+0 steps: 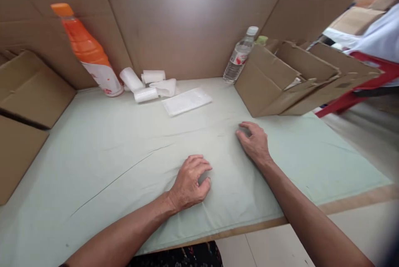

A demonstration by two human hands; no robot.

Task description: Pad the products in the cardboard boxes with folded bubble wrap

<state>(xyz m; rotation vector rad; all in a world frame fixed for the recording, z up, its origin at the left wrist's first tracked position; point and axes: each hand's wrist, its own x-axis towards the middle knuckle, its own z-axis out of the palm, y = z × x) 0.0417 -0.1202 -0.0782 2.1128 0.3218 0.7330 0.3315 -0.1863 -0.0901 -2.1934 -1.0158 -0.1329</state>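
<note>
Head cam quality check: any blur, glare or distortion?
Head view: strong wide-angle bending, orange bottle and clear bottle lean inward; soft glare on the cardboard wall; motion smear at the right edge; left hand and right hand reasonably sharp on the cloth.

lighting: soft, even daylight, brightest at upper right. glare: pale sheen on cardboard back wall [193,13]. shadows: faint, short, under both hands. blur: orange bottle [89,53] and right-edge boxes smeared. distortion: wide-angle bending at edges, dark bottom-right corner.
</note>
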